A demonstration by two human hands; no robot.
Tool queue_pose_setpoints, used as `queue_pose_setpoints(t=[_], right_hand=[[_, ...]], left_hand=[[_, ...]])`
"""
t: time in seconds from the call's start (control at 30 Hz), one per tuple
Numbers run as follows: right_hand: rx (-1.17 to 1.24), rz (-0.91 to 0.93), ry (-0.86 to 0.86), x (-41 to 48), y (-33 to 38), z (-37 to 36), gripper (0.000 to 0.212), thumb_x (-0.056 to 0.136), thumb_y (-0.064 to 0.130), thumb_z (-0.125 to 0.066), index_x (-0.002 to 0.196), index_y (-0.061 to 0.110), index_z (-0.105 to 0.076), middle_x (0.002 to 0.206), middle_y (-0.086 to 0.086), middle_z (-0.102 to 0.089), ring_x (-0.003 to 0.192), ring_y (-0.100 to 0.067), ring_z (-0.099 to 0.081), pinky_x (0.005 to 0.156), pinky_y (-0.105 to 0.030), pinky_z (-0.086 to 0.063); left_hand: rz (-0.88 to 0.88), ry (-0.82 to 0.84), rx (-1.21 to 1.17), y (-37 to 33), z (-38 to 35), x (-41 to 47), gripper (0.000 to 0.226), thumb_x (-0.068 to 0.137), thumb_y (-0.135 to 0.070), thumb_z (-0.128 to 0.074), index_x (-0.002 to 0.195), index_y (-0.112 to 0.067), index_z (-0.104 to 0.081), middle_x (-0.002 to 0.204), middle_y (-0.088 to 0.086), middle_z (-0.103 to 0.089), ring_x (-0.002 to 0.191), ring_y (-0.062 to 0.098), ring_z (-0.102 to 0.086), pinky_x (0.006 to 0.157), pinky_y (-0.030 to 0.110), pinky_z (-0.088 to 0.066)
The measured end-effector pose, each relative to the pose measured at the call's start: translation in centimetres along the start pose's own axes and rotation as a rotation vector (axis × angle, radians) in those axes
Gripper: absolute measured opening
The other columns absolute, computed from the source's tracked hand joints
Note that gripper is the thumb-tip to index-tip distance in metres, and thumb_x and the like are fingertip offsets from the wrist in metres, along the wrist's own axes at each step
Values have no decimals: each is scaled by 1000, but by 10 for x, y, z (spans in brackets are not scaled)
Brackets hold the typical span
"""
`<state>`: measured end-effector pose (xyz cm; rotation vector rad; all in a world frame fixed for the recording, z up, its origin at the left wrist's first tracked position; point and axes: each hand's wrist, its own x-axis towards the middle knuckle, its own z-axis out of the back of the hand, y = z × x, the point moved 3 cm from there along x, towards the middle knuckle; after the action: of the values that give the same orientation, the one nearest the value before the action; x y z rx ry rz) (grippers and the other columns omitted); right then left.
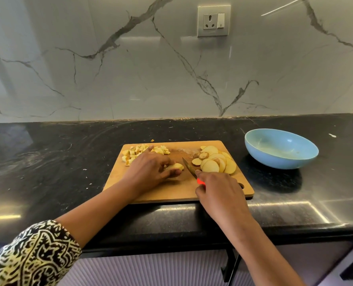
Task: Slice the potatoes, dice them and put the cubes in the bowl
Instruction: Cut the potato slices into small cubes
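Wooden board [171, 193]: left hand [148, 170] pinches a potato piece [175, 167] at its centre, right hand [219, 195] grips the knife [189, 167] alongside, cubes [142, 151] far-left, slices [214, 162] far-right, bowl [280, 149] beyond its right edge; the small piece may slip, bringing that hand under the blade.

blue bowl [281, 149], black worktop [47, 162], red-handled knife [190, 168]

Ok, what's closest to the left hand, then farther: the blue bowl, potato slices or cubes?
1. Cubes, just beyond the left hand.
2. Potato slices, on the board's right side.
3. Blue bowl, on the counter, far right.
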<state>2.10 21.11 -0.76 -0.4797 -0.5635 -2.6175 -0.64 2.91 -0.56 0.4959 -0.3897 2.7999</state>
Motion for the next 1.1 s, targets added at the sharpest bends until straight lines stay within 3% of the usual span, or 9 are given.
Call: queue_pose_setpoints(t=[0.07,0.17,0.3,0.43,0.7,0.83,0.93,1.1], right_hand=[[12,-12,0,-2,-3,2,42,98,26,-45,139,29,-47,109,8,-66,87,-8,-56,67,-20,-38],[23,-12,21,-4,-4,1,42,97,26,-46,139,29,-48,108,8,-67,90,-9,-58,67,-20,-39],[31,-17,40,-4,-3,0,42,97,27,-47,139,30,-48,108,8,-67,92,-10,-59,70,-21,-41],[32,-15,46,-3,-2,0,42,97,27,-47,139,30,-48,109,7,-66,93,-11,-59,72,-23,-44],[42,-17,48,-4,0,0,43,97,26,-47,140,29,-47,114,7,-66,97,-11,-60,75,-23,-46],[41,-25,53,-5,-1,0,43,97,27,-47,140,29,-47,110,6,-66,94,-11,-59,76,-24,-48],[46,-20,60,-4,0,-1,42,97,26,-48,139,29,-48,112,7,-66,94,-11,-60,77,-25,-50],[36,-13,37,-2,0,1,43,97,27,-49,139,31,-47,111,9,-66,90,-8,-59,73,-21,-45]], left_hand=[[0,7,9,0,1,-3,59,79,-62,-53,120,-22,-64,106,-2,-70,102,8,-60,119,31,-8],[31,11,-9,2,3,-6,47,85,-46,-61,125,-23,-59,118,1,-67,122,16,-51,107,20,0],[10,-25,-47,1,4,-4,36,86,-39,-63,117,-21,-65,113,1,-69,117,16,-57,110,20,-6],[-10,-39,-94,5,0,0,29,88,-38,-62,108,-20,-71,106,-2,-71,98,8,-65,118,35,-20],[18,-108,-50,4,-3,5,30,89,-42,-59,108,-22,-70,97,-4,-72,79,3,-59,110,32,-34],[11,-100,-31,4,-2,2,40,86,-49,-60,115,-22,-67,97,-3,-72,90,9,-60,94,24,-38],[3,-80,-31,5,-3,2,39,85,-46,-63,116,-22,-67,107,-3,-71,103,11,-61,99,29,-41],[45,-70,-72,6,-4,2,33,85,-42,-65,112,-22,-69,107,-3,-71,99,10,-61,90,28,-48]])
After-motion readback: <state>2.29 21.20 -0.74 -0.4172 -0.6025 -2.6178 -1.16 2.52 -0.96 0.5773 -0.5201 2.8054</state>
